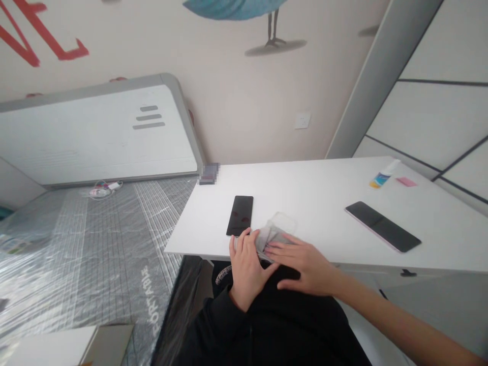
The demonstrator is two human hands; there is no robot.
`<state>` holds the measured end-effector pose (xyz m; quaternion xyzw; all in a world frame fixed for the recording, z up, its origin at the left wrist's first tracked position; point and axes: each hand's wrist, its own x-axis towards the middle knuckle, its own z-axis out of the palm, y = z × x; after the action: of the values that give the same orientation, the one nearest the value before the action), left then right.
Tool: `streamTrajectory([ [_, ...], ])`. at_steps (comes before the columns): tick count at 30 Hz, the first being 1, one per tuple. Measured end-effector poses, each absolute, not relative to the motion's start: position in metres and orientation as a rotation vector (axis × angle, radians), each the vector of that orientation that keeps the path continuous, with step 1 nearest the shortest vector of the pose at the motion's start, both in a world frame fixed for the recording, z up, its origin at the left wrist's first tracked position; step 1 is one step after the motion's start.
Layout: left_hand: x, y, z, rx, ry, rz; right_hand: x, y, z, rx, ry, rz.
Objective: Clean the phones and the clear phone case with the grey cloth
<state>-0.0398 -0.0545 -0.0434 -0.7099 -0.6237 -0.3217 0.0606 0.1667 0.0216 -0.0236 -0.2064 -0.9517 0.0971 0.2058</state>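
A crumpled grey cloth (267, 238) lies at the table's front edge, bunched between my two hands. My left hand (247, 269) has its fingers over the cloth's left part and its thumb stretched toward my right hand, so the cloth is held there. From the right, the fingers of my right hand (305, 267) close on the cloth's right part, the thumb lower down. Part of the cloth is hidden under the fingers. Just beyond my left fingertips a black smartphone (240, 214) lies flat. Behind the cloth is a clear, thin item (282, 221), possibly a phone case.
On the white table (305, 188), a second dark smartphone (383, 226) lies to the right. A white bottle with a blue and orange label (383, 175) and a pink piece (406, 181) are farther back. A blurred dark item (209, 174) sits at the far left corner.
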Motion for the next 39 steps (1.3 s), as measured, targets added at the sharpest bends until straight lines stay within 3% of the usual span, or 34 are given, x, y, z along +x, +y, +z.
streamTrajectory([
  [3,-0.040,-0.054,-0.044,-2.118,-1.889,-0.983,0.167,0.026,-0.022,-0.836,-2.521,0.166],
  [7,-0.039,-0.054,-0.044,-2.117,-1.887,-0.989,0.164,0.025,-0.023,-0.550,-2.654,0.273],
  [11,-0.039,-0.054,-0.043,-2.102,-1.892,-0.997,0.160,0.025,-0.022,-0.870,-2.526,0.123],
  [14,-0.039,-0.054,-0.044,-2.118,-1.892,-1.004,0.156,0.023,-0.022,-0.595,-2.656,0.269],
  [18,-0.040,-0.053,-0.047,-2.095,-1.868,-1.024,0.152,0.022,-0.022,-0.905,-2.535,0.145],
  [21,-0.041,-0.053,-0.047,-2.101,-1.864,-1.036,0.151,0.021,-0.022,-0.638,-2.665,0.275],
  [25,-0.041,-0.053,-0.046,-2.088,-1.860,-1.022,0.150,0.022,-0.021,-0.942,-2.574,0.147],
  [29,-0.041,-0.054,-0.045,-2.099,-1.867,-1.023,0.149,0.019,-0.022,-0.645,-2.671,0.299],
  [33,-0.041,-0.054,-0.046,-2.077,-1.867,-1.024,0.157,0.019,-0.023,-0.931,-2.542,0.097],
  [36,-0.041,-0.054,-0.047,-2.092,-1.874,-1.002,0.165,0.014,-0.023,-0.674,-2.690,0.210],
  [39,-0.040,-0.054,-0.047,-2.077,-1.851,-1.014,0.171,0.009,-0.023,-0.807,-2.622,0.146],
])
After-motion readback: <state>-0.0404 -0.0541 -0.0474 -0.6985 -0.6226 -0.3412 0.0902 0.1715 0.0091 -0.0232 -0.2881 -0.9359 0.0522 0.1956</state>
